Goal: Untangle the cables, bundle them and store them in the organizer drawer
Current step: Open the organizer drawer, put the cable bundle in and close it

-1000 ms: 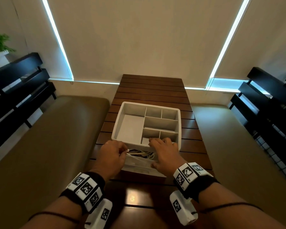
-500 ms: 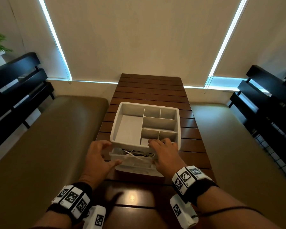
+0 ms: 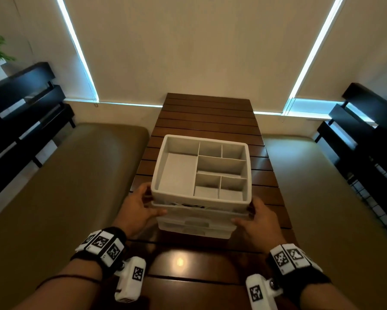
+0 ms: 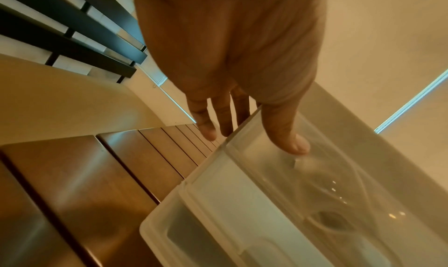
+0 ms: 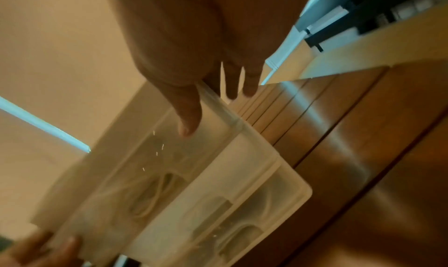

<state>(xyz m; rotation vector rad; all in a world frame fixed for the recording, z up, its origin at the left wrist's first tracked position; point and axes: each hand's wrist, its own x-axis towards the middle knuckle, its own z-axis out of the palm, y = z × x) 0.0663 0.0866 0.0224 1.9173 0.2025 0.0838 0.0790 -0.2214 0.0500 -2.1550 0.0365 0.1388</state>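
Note:
A white organizer (image 3: 200, 199) with a divided top tray stands on the wooden table. Its translucent top drawer (image 3: 199, 211) is pushed in almost flush. Pale coiled cables (image 4: 339, 190) lie inside it and show blurred through its front (image 5: 150, 190); in the head view only a sliver of them (image 3: 194, 206) shows. My left hand (image 3: 141, 206) lies at the organizer's front left corner, fingers (image 4: 206, 121) straight along the side, thumb (image 4: 286, 137) on the drawer front. My right hand (image 3: 257, 218) mirrors it at the right corner, thumb (image 5: 189, 117) on the front.
The slatted table (image 3: 208, 113) runs on bare beyond the organizer toward the window blinds. Padded olive benches flank it on the left (image 3: 65, 186) and right (image 3: 322, 186). Black slatted backrests (image 3: 20, 104) stand behind the benches. A second drawer (image 3: 194, 229) sits below the top one.
The top drawer, earlier pulled out with the cables showing, has slid in. Both hands left the drawer opening and moved out to the organizer's front corners.

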